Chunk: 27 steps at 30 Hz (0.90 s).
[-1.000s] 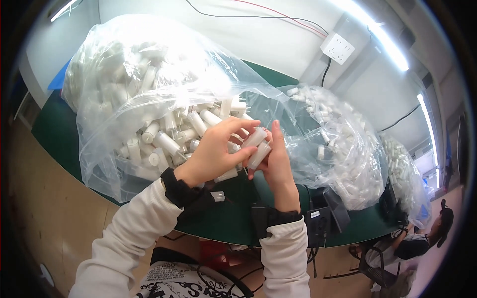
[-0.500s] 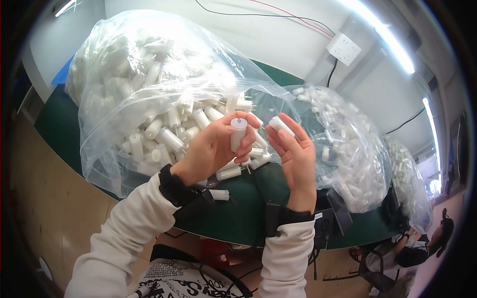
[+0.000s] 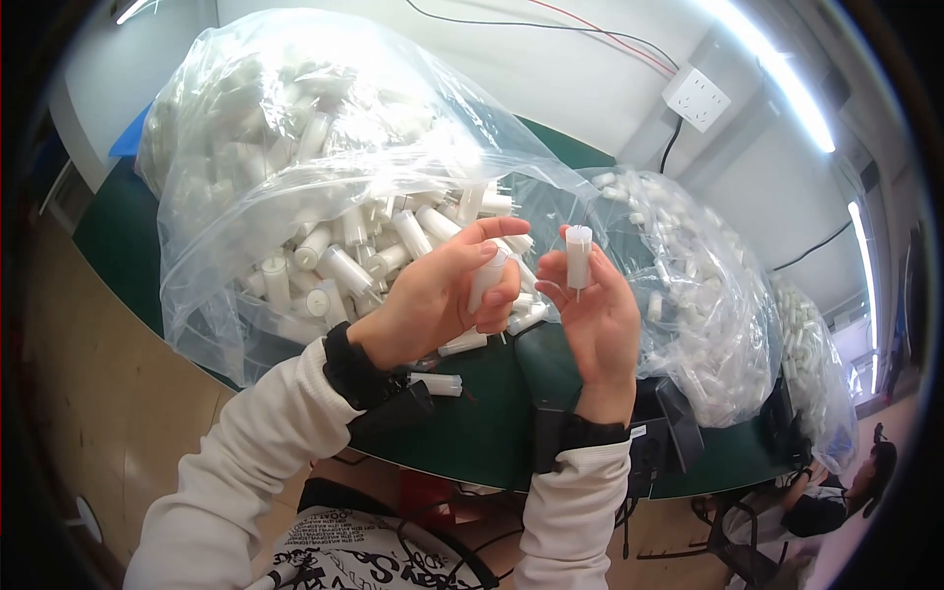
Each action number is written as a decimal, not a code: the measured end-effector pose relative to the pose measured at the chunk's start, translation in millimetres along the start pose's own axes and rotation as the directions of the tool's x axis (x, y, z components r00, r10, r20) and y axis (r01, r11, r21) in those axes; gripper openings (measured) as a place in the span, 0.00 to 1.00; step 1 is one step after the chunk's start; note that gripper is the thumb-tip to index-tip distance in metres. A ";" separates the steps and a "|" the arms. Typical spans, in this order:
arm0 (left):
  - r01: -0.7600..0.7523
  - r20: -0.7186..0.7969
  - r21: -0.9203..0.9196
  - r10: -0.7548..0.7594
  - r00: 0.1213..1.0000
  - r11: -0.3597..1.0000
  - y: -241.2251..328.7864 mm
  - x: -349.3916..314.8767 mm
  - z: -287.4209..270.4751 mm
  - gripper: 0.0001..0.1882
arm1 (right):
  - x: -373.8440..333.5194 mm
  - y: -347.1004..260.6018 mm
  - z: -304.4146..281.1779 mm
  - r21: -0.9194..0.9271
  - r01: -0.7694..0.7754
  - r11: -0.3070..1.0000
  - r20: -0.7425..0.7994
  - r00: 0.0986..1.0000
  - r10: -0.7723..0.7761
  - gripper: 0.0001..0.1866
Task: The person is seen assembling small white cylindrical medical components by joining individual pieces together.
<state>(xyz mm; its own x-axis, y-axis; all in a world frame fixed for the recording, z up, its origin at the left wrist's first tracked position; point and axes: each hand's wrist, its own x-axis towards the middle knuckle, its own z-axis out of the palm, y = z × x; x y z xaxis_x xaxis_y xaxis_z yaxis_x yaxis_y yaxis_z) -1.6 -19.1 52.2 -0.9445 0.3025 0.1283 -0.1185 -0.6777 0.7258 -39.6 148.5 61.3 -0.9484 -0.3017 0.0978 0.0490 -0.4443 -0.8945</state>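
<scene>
Above the green table my left hand (image 3: 433, 295) has its fingers curled round a white plastic cylinder (image 3: 488, 279), with the index finger stretched out past it. In my right hand (image 3: 602, 320) a second white cylinder (image 3: 578, 262) stands upright between thumb and fingers, a thin pin showing at its lower end. Both hands are side by side, apart from each other. Just beyond them a large clear plastic bag (image 3: 197, 324) lies open, full of the same white cylinders (image 3: 346, 268). One loose cylinder (image 3: 438, 383) lies on the table below my left wrist.
More clear bags of white parts stand to the right, the nearer one (image 3: 708, 324) close to my right hand. A dark box-like device (image 3: 667, 418) sits by my right wrist. The green table's (image 3: 472, 433) curved edge runs in front of me. A person (image 3: 826, 501) sits at far right.
The cylinder in my right hand has turned from tilted to upright. My left index finger has straightened away from its cylinder, which is now tilted and partly covered by the fingers.
</scene>
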 end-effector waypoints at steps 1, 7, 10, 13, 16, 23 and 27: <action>0.000 0.000 0.001 0.000 1.000 1.000 0.4 -0.3 -1.8 0.26 | 0.3 2.6 -3.7 0.036 -0.005 0.999 0.045 0.999 0.004 0.19; 0.049 0.139 0.038 -0.054 0.989 0.998 -0.8 0.0 -11.4 0.27 | 2.2 4.6 -8.4 0.060 -0.049 0.997 0.098 0.994 0.042 0.20; 0.066 0.146 0.092 -0.079 0.986 0.994 0.2 -1.3 -7.4 0.27 | 3.4 5.1 -6.1 0.026 -0.089 0.996 0.094 0.992 0.086 0.19; 0.076 0.082 0.098 -0.085 0.993 0.992 -1.8 -0.2 -4.7 0.27 | 4.4 8.3 -14.5 -0.002 -0.063 0.998 0.056 0.996 0.063 0.20; 0.096 0.075 0.062 -0.101 0.992 0.993 -1.0 -0.3 -5.7 0.27 | 4.3 10.7 -9.2 0.064 -0.075 0.995 0.024 0.997 0.073 0.20; 0.076 0.096 0.105 -0.086 0.992 0.992 -2.5 0.3 -7.9 0.26 | 1.6 7.1 -9.3 0.310 -0.172 0.935 0.173 0.977 0.122 0.14; 0.111 0.009 0.135 -0.113 0.994 0.985 -1.9 0.8 -3.3 0.26 | 4.1 12.3 -19.1 0.305 -0.184 0.934 0.218 0.969 0.120 0.14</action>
<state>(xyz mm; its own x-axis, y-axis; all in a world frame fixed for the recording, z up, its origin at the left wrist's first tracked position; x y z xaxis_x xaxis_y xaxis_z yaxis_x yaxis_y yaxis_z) -3.1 -19.8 48.7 -0.9220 0.3837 0.0516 -0.1802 -0.5432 0.8201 -48.9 157.9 42.4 -0.8444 -0.5292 0.0829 0.3158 -0.6169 -0.7209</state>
